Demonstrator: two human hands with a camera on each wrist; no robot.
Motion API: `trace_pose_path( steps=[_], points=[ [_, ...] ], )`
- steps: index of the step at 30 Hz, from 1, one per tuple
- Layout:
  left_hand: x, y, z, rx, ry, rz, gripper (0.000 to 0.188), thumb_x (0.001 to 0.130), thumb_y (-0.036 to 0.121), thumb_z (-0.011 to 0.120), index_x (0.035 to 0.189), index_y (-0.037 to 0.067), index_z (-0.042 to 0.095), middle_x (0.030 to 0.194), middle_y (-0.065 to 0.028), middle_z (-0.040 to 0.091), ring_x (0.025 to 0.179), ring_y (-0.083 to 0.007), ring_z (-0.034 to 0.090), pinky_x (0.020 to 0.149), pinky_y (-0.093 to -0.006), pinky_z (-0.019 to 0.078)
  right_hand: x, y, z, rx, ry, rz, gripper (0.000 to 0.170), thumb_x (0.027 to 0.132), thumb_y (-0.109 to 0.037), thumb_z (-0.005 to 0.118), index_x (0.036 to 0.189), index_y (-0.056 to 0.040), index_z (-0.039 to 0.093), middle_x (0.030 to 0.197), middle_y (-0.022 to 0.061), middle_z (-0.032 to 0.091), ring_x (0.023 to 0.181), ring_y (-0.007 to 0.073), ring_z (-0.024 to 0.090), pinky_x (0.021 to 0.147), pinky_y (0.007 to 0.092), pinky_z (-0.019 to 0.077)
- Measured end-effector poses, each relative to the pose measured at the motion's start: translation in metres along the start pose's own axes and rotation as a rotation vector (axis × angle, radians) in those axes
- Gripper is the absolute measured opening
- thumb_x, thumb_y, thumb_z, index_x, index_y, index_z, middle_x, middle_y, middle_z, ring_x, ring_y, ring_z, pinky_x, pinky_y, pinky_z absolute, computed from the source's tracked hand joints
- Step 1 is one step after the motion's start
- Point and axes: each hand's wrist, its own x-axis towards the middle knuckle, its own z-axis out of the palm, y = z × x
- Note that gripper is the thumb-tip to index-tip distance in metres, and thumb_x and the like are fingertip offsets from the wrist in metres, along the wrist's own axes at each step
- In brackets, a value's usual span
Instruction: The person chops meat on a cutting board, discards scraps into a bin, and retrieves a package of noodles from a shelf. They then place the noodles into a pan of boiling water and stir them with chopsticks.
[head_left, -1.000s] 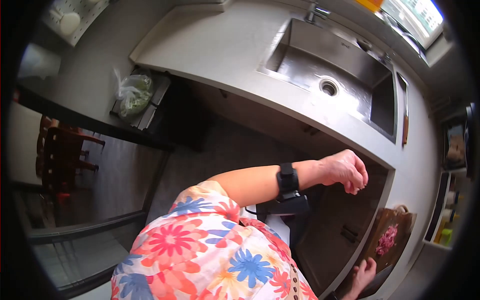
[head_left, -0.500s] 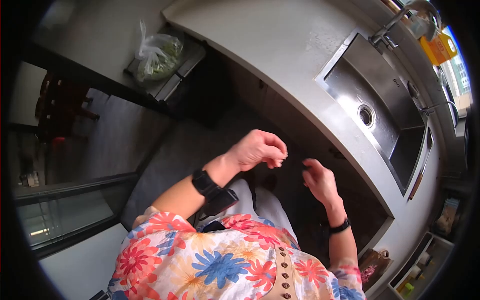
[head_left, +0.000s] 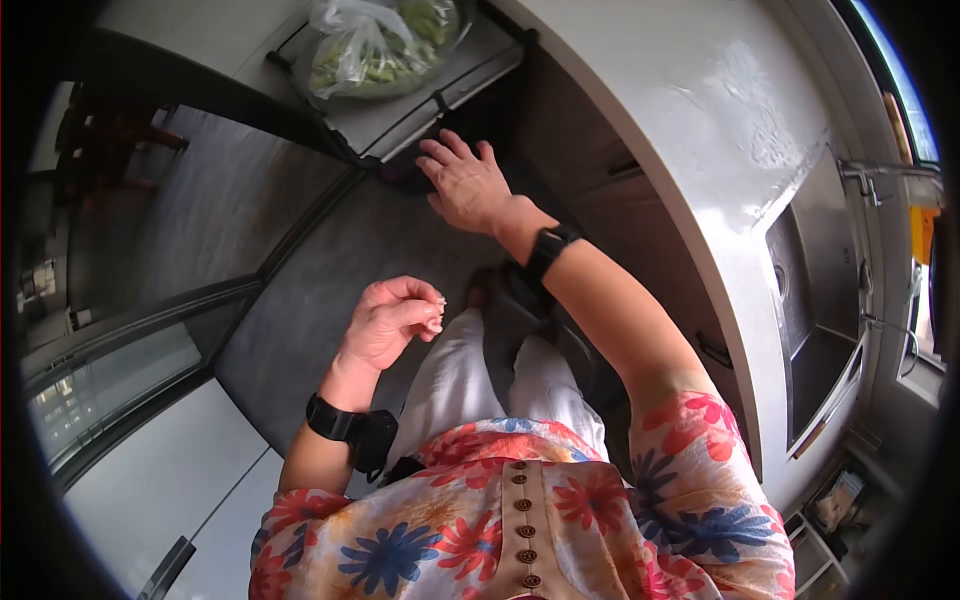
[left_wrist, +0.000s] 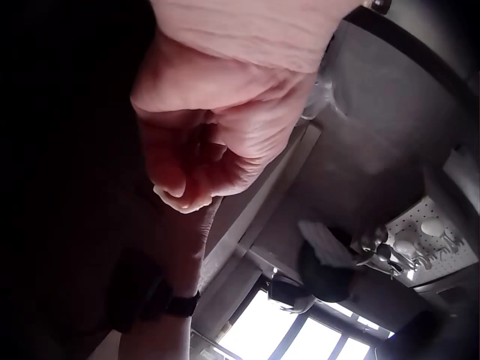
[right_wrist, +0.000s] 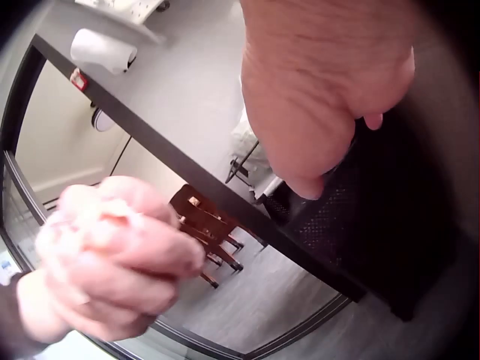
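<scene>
A dark mesh thing (right_wrist: 326,219) is near the right hand's (head_left: 466,188) loose, spread fingers; you cannot tell if they touch. The left hand (head_left: 390,322) is curled up.

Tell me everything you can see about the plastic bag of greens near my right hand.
The plastic bag of greens is clear, thin-looking and crinkled, with pale green vegetable pieces showing through and whitish, bunched folds toward its left. It sits slumped on the rack, apparently in what looks like a clear bowl. The top picture edge crops it; I can't tell whether it's knotted. The right hand is apart from it.
</scene>
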Motion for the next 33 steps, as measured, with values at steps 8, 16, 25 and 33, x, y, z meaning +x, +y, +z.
trace_pose_path(
  steps=[8, 16, 25, 33],
  points=[
    [0.004, 0.008, -0.028, -0.051, 0.051, -0.008, 0.006, 0.079, -0.001, 0.062, 0.084, 0.000, 0.063, 0.078, -0.0076, 0.063, 0.065, -0.0138, 0.061, 0.056, -0.0241, 0.0497, 0.006, 0.011, -0.006, -0.058, -0.232, 0.070, 0.029, 0.084, -0.029, 0.053, 0.107, -0.0149, 0.063, 0.120, 0.0027, 0.056, 0.121, 0.0174, 0.044, 0.097, 0.0534, 0.0303],
    [0.007, 0.004, -0.041, -0.081, 0.035, 0.001, 0.006, 0.079, -0.001, 0.061, 0.085, 0.001, 0.063, 0.079, -0.0081, 0.063, 0.065, -0.0138, 0.061, 0.056, -0.0243, 0.0500, -0.012, 0.043, 0.022, -0.263, -0.443, 0.050, 0.029, 0.083, -0.017, 0.047, 0.106, -0.0161, 0.066, 0.128, 0.0066, 0.050, 0.115, 0.0309, 0.049, 0.098, 0.0483, 0.0300],
    [0.010, 0.005, -0.036, -0.055, 0.054, -0.032, 0.005, 0.078, -0.001, 0.061, 0.083, 0.000, 0.062, 0.080, -0.0081, 0.062, 0.064, -0.0151, 0.059, 0.055, -0.0263, 0.0486, -0.040, 0.062, 0.014, 0.172, -0.431, 0.219, 0.022, 0.077, -0.014, 0.052, 0.093, -0.0099, 0.067, 0.098, 0.0131, 0.065, 0.094, 0.0322, 0.060, 0.083, 0.0415, 0.0470],
    [0.015, 0.001, -0.035, -0.073, -0.018, -0.049, 0.006, 0.079, 0.000, 0.062, 0.085, -0.001, 0.063, 0.077, -0.0079, 0.063, 0.065, -0.0143, 0.061, 0.057, -0.0242, 0.0499, -0.085, 0.069, -0.024, 0.491, 0.136, 0.265, 0.011, 0.075, -0.012, 0.059, 0.080, -0.0048, 0.066, 0.098, 0.0147, 0.064, 0.087, 0.0327, 0.062, 0.075, 0.0390, 0.0503]
  ],
)
